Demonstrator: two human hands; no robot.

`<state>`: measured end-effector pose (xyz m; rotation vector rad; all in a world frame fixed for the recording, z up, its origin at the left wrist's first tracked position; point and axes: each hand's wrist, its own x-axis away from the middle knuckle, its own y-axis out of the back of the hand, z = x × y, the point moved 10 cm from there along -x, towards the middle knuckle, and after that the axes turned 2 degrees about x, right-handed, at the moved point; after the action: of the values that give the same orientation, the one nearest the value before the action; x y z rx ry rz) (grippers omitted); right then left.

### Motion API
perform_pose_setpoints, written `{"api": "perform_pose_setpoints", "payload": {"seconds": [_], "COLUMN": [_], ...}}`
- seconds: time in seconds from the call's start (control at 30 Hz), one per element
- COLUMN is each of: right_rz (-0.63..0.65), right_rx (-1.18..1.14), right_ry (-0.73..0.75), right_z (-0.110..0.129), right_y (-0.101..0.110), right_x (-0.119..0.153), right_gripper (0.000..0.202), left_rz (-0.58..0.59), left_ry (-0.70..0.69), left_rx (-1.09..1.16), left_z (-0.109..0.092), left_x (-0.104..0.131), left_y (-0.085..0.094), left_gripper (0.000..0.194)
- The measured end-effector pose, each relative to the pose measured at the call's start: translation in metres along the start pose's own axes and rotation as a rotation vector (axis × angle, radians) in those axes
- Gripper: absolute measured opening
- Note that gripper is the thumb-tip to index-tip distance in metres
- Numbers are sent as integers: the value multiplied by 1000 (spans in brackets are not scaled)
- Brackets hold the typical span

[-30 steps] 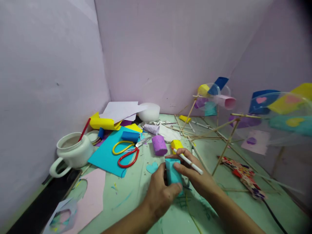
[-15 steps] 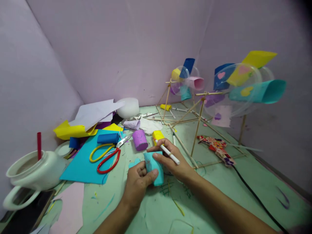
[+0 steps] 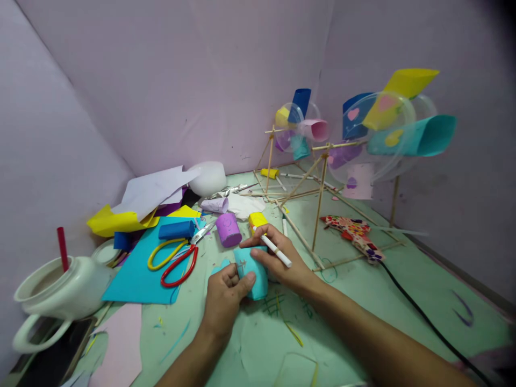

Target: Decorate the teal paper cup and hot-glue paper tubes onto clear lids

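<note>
Turquoise paper forms the small tube (image 3: 260, 278) that you hold over the counter (image 3: 201, 338) in the head view. Your left grip (image 3: 224, 294) is closed on it, thumb across the side, probably steadying so light a shape and keeping its drawn lines (image 3: 242, 264) in sight. Your right grip (image 3: 293, 275) holds the white pen (image 3: 278, 253) tip outward, presumably sparing the paper stray ink while those fingers touch the tube's top. Purple (image 3: 229, 230) and yellow tubes (image 3: 257, 220) sit just beyond, within easy reach.
</note>
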<state>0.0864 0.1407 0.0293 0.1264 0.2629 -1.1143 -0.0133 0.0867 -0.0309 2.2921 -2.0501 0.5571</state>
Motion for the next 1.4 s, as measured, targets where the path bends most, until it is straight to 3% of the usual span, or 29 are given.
{"api": "perform_pose_setpoints", "payload": {"seconds": [0.07,0.13,0.2,0.27,0.37,0.53,0.63,0.8,1.03,1.27,1.4], "right_rz": [-52,-188,-319,-361,-319,-247,-268,-183,-191,-413,-372], "right_rx": [28,47,28,7,58,277,395,455,444,185,197], "right_ry": [-1,9,23,41,61,134,190,129,105,108,132], "right_z": [3,10,19,26,32,33,31,12,11,28,37], "right_y": [7,24,40,45,36,12,8,0,5,42,32], "right_x": [-1,1,6,10,15,16,15,11,11,18,19], "right_gripper": [18,18,28,36,38,15,21,29,25,29,30], "left_rz": [-42,-99,-143,-180,-229,-251,-250,-206,-137,-204,-203], "left_ry": [4,-3,-5,-12,-33,-16,-18,-69,-96,52,26], "left_rx": [-13,-32,-55,-95,-161,-205,-203,-169,-137,-50,-83], "left_z": [-4,-7,-8,-9,-12,-15,-16,-18,-16,3,0], "left_x": [2,4,4,2,1,4,5,4,-1,-4,-3], "left_y": [3,8,12,16,20,18,16,12,11,21,20], "left_gripper": [39,38,37,37,39,40,37,30,30,43,44]}}
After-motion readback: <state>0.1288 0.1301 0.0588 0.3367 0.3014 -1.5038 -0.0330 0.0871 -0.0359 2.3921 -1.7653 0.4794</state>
